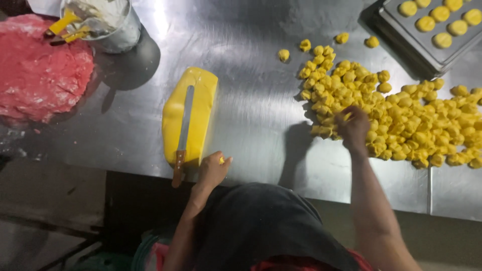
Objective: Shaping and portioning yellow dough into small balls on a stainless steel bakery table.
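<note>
A: Steel table (251, 115) held a yellow dough block (198, 108), knife (185, 125) lying on top; left hand (213, 170) pinched a bit beside it.

B: Right hand (353, 128) sat curled in the dough pieces (401, 120), grip unclear. That knife could've slid off if bumped.

a smooth yellow dough block (198, 108) lies lengthwise on the steel desk (251, 125), a long knife (184, 128) resting flat along its top. to its right spreads a heap of small yellow dough pieces (401, 120), loosely piled, a few strays apart.
</note>
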